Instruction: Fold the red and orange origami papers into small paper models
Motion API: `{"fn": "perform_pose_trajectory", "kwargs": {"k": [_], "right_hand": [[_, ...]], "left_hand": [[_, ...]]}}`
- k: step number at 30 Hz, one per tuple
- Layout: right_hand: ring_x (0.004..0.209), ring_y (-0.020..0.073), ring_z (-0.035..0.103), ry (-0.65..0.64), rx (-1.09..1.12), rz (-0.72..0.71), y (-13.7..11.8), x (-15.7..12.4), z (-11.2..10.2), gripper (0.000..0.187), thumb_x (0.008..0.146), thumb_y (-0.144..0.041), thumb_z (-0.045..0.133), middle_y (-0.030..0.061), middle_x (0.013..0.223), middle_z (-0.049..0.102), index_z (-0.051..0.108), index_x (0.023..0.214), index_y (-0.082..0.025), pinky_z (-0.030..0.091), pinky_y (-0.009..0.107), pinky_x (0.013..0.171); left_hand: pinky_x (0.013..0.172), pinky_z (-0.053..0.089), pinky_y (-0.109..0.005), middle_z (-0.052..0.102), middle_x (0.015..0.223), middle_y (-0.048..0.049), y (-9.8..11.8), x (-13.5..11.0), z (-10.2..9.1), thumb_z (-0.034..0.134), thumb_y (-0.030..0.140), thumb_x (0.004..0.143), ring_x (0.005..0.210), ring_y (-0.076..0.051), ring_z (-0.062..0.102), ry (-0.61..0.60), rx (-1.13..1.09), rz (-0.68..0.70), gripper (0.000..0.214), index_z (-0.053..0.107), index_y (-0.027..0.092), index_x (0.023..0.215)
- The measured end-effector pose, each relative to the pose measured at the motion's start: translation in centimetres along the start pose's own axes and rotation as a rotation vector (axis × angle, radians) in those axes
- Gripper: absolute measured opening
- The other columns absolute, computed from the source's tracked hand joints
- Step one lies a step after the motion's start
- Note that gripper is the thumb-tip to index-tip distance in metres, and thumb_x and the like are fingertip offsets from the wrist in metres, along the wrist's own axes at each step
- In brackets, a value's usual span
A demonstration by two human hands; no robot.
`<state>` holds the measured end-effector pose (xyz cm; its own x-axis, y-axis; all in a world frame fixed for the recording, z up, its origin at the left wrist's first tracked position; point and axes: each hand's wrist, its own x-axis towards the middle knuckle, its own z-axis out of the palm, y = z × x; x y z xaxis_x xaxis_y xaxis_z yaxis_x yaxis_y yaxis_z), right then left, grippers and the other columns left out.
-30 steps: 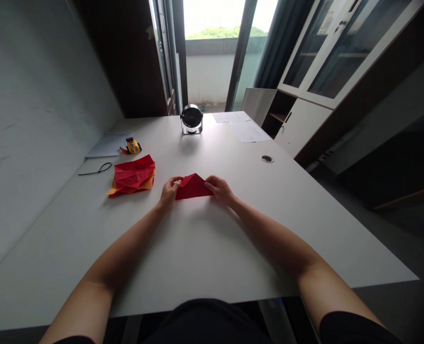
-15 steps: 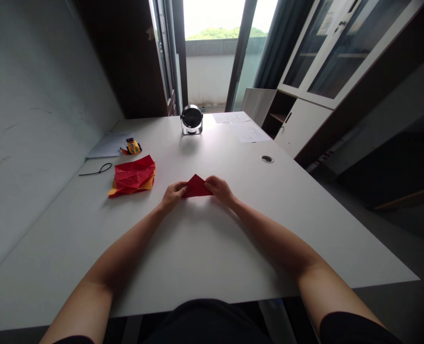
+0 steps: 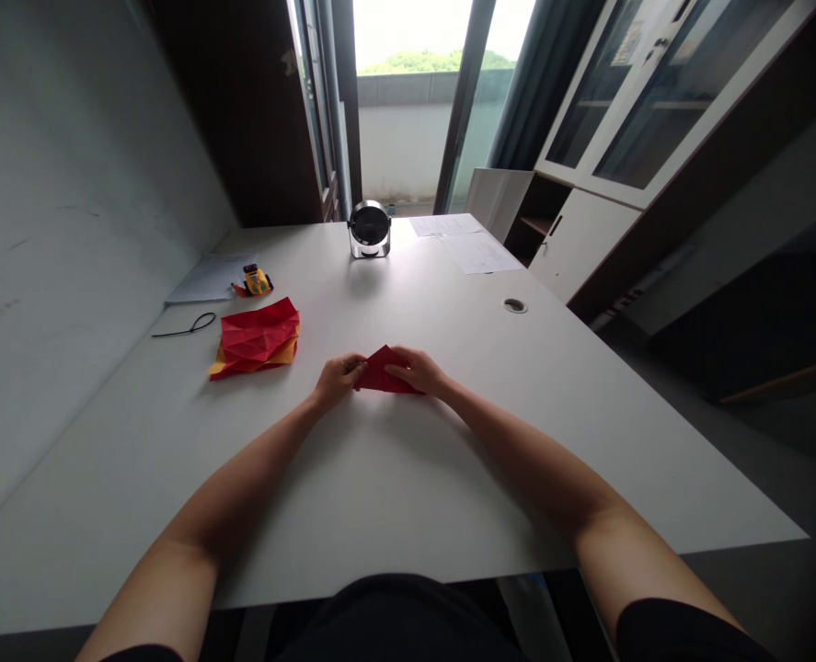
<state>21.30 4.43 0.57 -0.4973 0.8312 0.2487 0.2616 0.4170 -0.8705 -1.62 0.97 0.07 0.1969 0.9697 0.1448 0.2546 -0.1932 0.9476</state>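
A folded piece of red paper [image 3: 378, 370], with a peak at its top, is held between my two hands over the white table. My left hand [image 3: 340, 375] pinches its left corner between thumb and fingers. On the other side my right hand [image 3: 418, 370] grips it, thumb across the front face and fingers behind. The paper's right corner is partly covered by that hand. To the left lie creased red and yellow paper sheets [image 3: 259, 338], apart from both hands.
Behind the creased sheets are a black cable tie [image 3: 193, 326] and a small yellow-orange object [image 3: 257, 279]. A round black device on a metal stand [image 3: 370, 228] stands at the back. White papers [image 3: 480, 253] lie back right, near a cable hole [image 3: 514, 305]. The white table [image 3: 394, 496] meets a wall at left.
The red paper has come slightly nearer to me and tilted, its peak shifting right. My right hand has slid further over it, its thumb now on the front face.
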Motion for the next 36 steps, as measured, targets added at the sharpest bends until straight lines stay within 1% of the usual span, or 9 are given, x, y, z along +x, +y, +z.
{"fn": "perform_pose_trajectory", "kwargs": {"k": [4, 11, 15, 19, 22, 24, 28, 30, 36], "right_hand": [[0.065, 0.0140, 0.054, 0.000, 0.037, 0.028, -0.3, 0.0, 0.2, 0.035, 0.086, -0.053, 0.062, 0.0003, 0.073, 0.064, 0.066, 0.084, -0.018, 0.041, 0.025, 0.058], [0.063, 0.0125, 0.049, 0.015, 0.047, 0.056, -0.5, -0.1, 0.8, 0.039, 0.089, -0.055, 0.057, -0.0006, 0.070, 0.061, 0.066, 0.083, -0.017, 0.038, 0.025, 0.057], [0.059, 0.0111, 0.040, 0.100, -0.027, 0.038, -0.5, 0.0, 0.9, 0.043, 0.092, -0.055, 0.051, -0.0029, 0.061, 0.049, 0.057, 0.070, -0.018, 0.031, 0.025, 0.054], [0.058, 0.0110, 0.035, 0.224, -0.057, 0.026, -0.3, 0.2, 0.2, 0.047, 0.093, -0.056, 0.049, -0.0035, 0.059, 0.042, 0.049, 0.065, -0.019, 0.029, 0.026, 0.054], [0.058, 0.0115, 0.036, 0.291, -0.041, 0.045, -0.1, 0.3, -0.4, 0.048, 0.092, -0.060, 0.049, -0.0029, 0.060, 0.043, 0.048, 0.066, -0.020, 0.030, 0.026, 0.054], [0.058, 0.0117, 0.037, 0.307, -0.034, 0.065, 0.1, 0.3, -0.7, 0.049, 0.092, -0.062, 0.048, -0.0027, 0.060, 0.043, 0.047, 0.066, -0.020, 0.029, 0.026, 0.053], [0.056, 0.0113, 0.035, 0.303, -0.050, 0.072, 0.4, 0.3, -0.6, 0.050, 0.092, -0.063, 0.047, -0.0028, 0.059, 0.042, 0.046, 0.066, -0.020, 0.027, 0.026, 0.051], [0.056, 0.0110, 0.034, 0.301, -0.077, 0.060, 0.4, 0.3, -0.5, 0.050, 0.093, -0.061, 0.047, -0.0030, 0.059, 0.040, 0.045, 0.065, -0.020, 0.025, 0.026, 0.051], [0.057, 0.0110, 0.032, 0.309, -0.128, 0.053, 0.3, 0.3, -0.4, 0.050, 0.094, -0.060, 0.044, -0.0028, 0.058, 0.040, 0.045, 0.065, -0.020, 0.025, 0.026, 0.052]], "left_hand": [[0.050, 0.037, -0.022, 0.062, 0.060, 0.0025, 0.1, -0.1, 0.0, 0.059, 0.046, 0.090, 0.050, -0.010, 0.049, -0.022, 0.168, 0.035, 0.031, 0.071, 0.018, 0.088], [0.056, 0.034, -0.022, 0.059, 0.064, 0.0026, 0.3, -0.2, 0.4, 0.056, 0.047, 0.091, 0.060, -0.011, 0.047, -0.064, 0.300, 0.088, 0.035, 0.070, 0.016, 0.081], [0.055, 0.032, -0.023, 0.058, 0.061, 0.0030, 0.5, -0.1, 0.3, 0.055, 0.049, 0.092, 0.057, -0.011, 0.046, -0.060, 0.390, 0.083, 0.037, 0.071, 0.017, 0.081], [0.055, 0.034, -0.024, 0.052, 0.049, 0.0043, 0.5, 0.1, -0.3, 0.053, 0.052, 0.092, 0.049, -0.012, 0.047, -0.034, 0.385, 0.047, 0.039, 0.070, 0.019, 0.081], [0.055, 0.035, -0.024, 0.050, 0.048, 0.0046, 0.2, 0.3, -0.8, 0.053, 0.052, 0.092, 0.047, -0.012, 0.047, 0.001, 0.362, 0.032, 0.038, 0.070, 0.020, 0.081], [0.055, 0.035, -0.025, 0.053, 0.050, 0.0036, 0.1, 0.4, -1.1, 0.053, 0.052, 0.093, 0.048, -0.013, 0.048, 0.042, 0.364, 0.037, 0.038, 0.068, 0.020, 0.081], [0.062, 0.039, -0.026, 0.067, 0.070, -0.0025, -0.1, 0.6, -1.5, 0.052, 0.050, 0.094, 0.063, -0.016, 0.057, 0.229, 0.411, 0.091, 0.036, 0.067, 0.021, 0.081], [0.067, 0.042, -0.027, 0.070, 0.078, -0.0047, -0.1, 0.8, -1.5, 0.053, 0.050, 0.093, 0.070, -0.018, 0.060, 0.291, 0.421, 0.117, 0.035, 0.067, 0.021, 0.082], [0.062, 0.038, -0.027, 0.067, 0.068, -0.0019, -0.2, 0.8, -1.5, 0.047, 0.051, 0.096, 0.062, -0.016, 0.058, 0.302, 0.387, 0.059, 0.041, 0.063, 0.021, 0.073]]}}
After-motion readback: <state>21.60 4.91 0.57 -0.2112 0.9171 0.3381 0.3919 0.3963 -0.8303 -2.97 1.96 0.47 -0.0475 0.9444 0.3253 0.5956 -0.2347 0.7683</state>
